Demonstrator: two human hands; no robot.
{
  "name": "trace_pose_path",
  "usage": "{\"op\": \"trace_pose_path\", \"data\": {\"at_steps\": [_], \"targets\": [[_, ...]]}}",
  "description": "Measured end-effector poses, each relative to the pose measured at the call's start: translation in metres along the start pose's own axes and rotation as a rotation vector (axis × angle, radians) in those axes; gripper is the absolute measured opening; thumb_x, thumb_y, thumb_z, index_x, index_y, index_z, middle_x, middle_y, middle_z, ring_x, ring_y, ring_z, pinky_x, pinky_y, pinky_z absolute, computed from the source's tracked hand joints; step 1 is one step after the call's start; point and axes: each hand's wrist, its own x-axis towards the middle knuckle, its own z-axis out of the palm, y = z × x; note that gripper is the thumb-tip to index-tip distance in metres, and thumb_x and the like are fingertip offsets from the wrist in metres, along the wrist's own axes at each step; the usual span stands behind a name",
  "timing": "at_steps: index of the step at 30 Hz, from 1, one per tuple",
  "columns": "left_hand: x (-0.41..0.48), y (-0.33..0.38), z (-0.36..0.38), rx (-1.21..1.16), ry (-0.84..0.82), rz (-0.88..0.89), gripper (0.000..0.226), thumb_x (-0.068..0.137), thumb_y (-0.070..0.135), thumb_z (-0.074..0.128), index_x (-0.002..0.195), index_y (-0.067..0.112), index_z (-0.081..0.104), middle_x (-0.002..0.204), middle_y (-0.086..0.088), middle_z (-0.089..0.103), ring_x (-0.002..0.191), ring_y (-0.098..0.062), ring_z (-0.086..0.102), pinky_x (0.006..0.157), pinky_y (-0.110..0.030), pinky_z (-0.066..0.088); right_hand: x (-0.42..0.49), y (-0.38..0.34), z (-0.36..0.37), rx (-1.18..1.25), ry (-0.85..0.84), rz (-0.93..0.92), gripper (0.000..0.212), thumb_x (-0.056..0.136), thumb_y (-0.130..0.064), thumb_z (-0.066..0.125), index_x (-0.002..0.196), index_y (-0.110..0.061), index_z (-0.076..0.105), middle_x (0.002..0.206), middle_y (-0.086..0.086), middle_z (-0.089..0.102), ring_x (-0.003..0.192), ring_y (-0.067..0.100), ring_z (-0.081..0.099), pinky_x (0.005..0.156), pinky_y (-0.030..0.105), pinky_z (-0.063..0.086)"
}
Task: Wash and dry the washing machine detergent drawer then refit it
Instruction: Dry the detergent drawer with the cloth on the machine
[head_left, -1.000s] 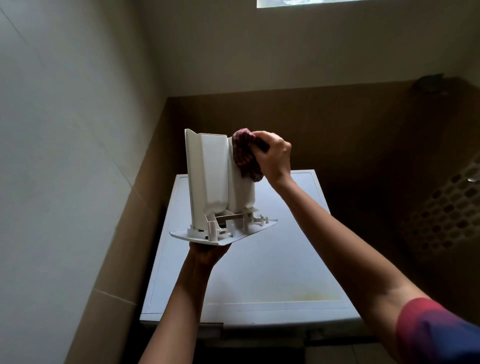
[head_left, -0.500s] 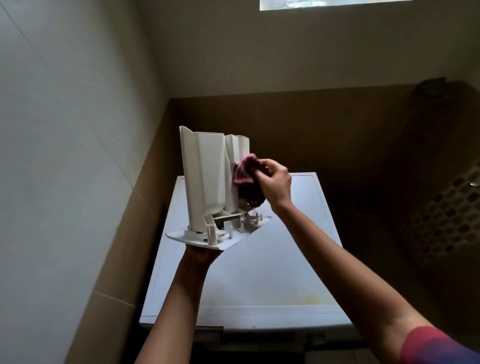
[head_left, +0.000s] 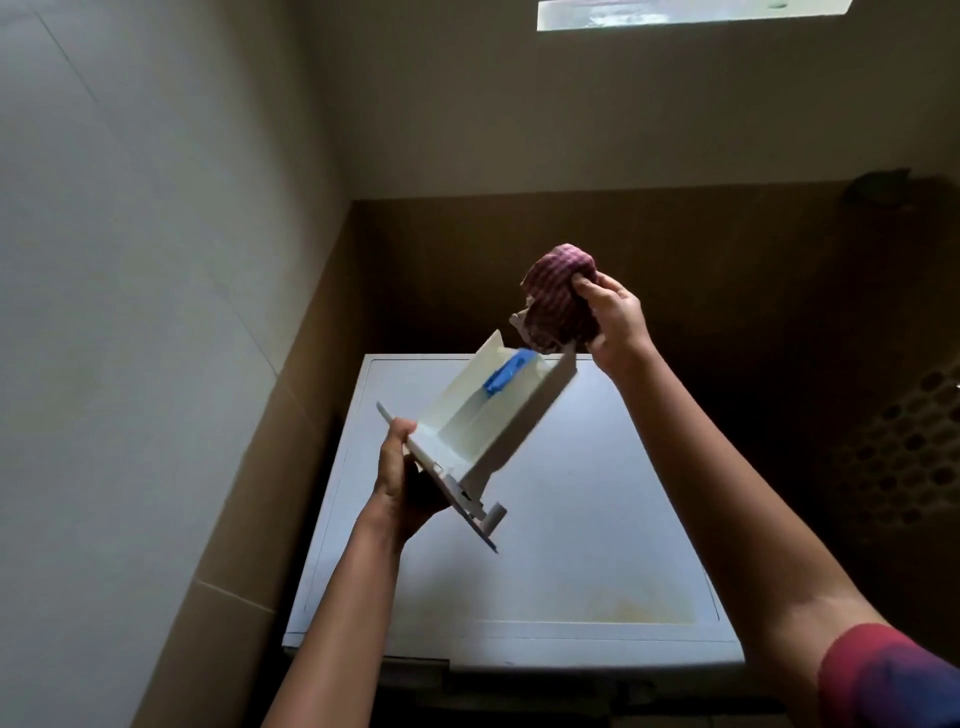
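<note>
The white detergent drawer (head_left: 483, 421) hangs in the air above the washing machine (head_left: 545, 545), tilted up and to the right, its open compartments facing me. A blue insert (head_left: 508, 375) sits near its far end. My left hand (head_left: 402, 483) grips the drawer by its front panel at the lower left. My right hand (head_left: 615, 322) holds a bunched red checked cloth (head_left: 558, 299) just above the drawer's far end, apart from the plastic.
The machine's white top has a yellowish stain (head_left: 639, 608) near its front edge. A pale wall (head_left: 130, 312) stands close on the left and a brown tiled wall (head_left: 571, 249) behind. A perforated dark panel (head_left: 904, 457) is at the right.
The drawer has turned from upright with its underside toward me to a tilt showing its inside. My right hand with the cloth has lifted off the drawer's side, up and to the right.
</note>
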Motion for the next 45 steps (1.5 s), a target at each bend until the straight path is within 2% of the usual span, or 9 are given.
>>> {"op": "trace_pose_path", "data": {"at_steps": [4,8,15,22,26,28,36,41,45], "targets": [[0.000,-0.004,-0.003,0.374,0.282,0.255,0.106,0.039,0.050,0.075,0.134,0.023,0.037,0.121,-0.012,0.059,0.101,-0.026,0.059,0.084,-0.038,0.050,0.000,0.001,-0.018,0.129,0.056,-0.002,0.026,0.087,-0.006,0.061,0.113,-0.001,0.062,0.105,0.019,0.066,0.099,0.033,0.064,0.090,0.047,0.052],[-0.002,-0.009,-0.001,0.702,0.401,0.465,0.117,0.048,0.038,0.074,0.146,0.026,0.012,0.122,-0.001,0.047,0.104,-0.024,0.052,0.088,-0.034,0.044,-0.015,0.004,-0.026,-0.091,0.047,-0.066,0.011,0.088,-0.005,0.062,0.099,-0.007,0.064,0.094,0.011,0.067,0.092,0.025,0.066,0.077,0.038,0.056],[-0.008,-0.027,-0.003,0.980,0.334,0.672,0.099,0.050,0.022,0.092,0.123,0.012,0.027,0.116,0.000,0.041,0.104,-0.017,0.048,0.080,-0.028,0.043,-0.024,0.022,-0.026,-0.269,0.036,-0.124,0.009,0.085,-0.005,0.066,0.093,-0.009,0.065,0.091,0.012,0.068,0.091,0.026,0.066,0.081,0.039,0.055],[-0.008,-0.036,-0.016,1.192,0.203,0.732,0.115,0.055,0.022,0.090,0.141,0.011,0.016,0.124,0.005,0.026,0.110,-0.016,0.038,0.078,-0.032,0.042,-0.021,0.021,-0.028,-0.609,-0.042,-0.179,0.015,0.074,-0.018,0.077,0.088,-0.021,0.073,0.091,0.006,0.071,0.091,0.025,0.068,0.081,0.042,0.057],[-0.006,-0.038,-0.019,1.272,0.157,0.811,0.110,0.053,0.021,0.091,0.138,0.003,0.024,0.124,0.003,0.030,0.114,-0.022,0.040,0.078,-0.034,0.042,-0.032,0.015,-0.018,-0.885,-0.116,-0.148,0.017,0.078,-0.018,0.074,0.095,-0.017,0.072,0.084,0.004,0.067,0.073,0.023,0.069,0.055,0.022,0.054],[-0.006,-0.039,-0.015,1.292,0.152,0.828,0.104,0.053,0.017,0.090,0.135,-0.002,0.029,0.124,-0.002,0.035,0.116,-0.027,0.041,0.081,-0.034,0.040,-0.041,0.019,-0.010,-0.900,-0.197,-0.104,0.013,0.078,-0.016,0.073,0.091,-0.015,0.071,0.080,0.008,0.066,0.058,0.027,0.068,0.045,0.032,0.055],[-0.009,-0.039,-0.009,1.347,0.128,0.925,0.102,0.052,0.014,0.089,0.128,0.022,0.022,0.115,-0.025,0.049,0.099,-0.030,0.048,0.073,-0.041,0.048,-0.069,0.035,0.017,-0.849,-0.632,-0.032,0.018,0.081,-0.015,0.072,0.094,-0.003,0.072,0.086,0.025,0.065,0.075,0.014,0.059,0.068,0.029,0.047],[-0.009,-0.037,-0.012,1.384,0.140,0.822,0.096,0.055,0.021,0.083,0.133,-0.007,0.035,0.121,-0.023,0.049,0.110,-0.043,0.051,0.089,-0.052,0.045,-0.027,0.032,0.005,-1.166,-0.390,-0.115,0.019,0.079,-0.023,0.073,0.097,-0.016,0.075,0.088,0.002,0.068,0.085,0.012,0.060,0.069,0.023,0.045],[-0.012,-0.038,-0.012,1.384,0.135,0.889,0.092,0.052,0.025,0.078,0.129,0.013,0.028,0.120,-0.025,0.051,0.112,-0.036,0.050,0.090,-0.048,0.043,-0.002,0.029,-0.017,-1.244,-0.190,-0.073,0.026,0.081,-0.021,0.069,0.106,-0.016,0.073,0.097,0.002,0.068,0.089,0.010,0.057,0.071,0.019,0.039]]}}
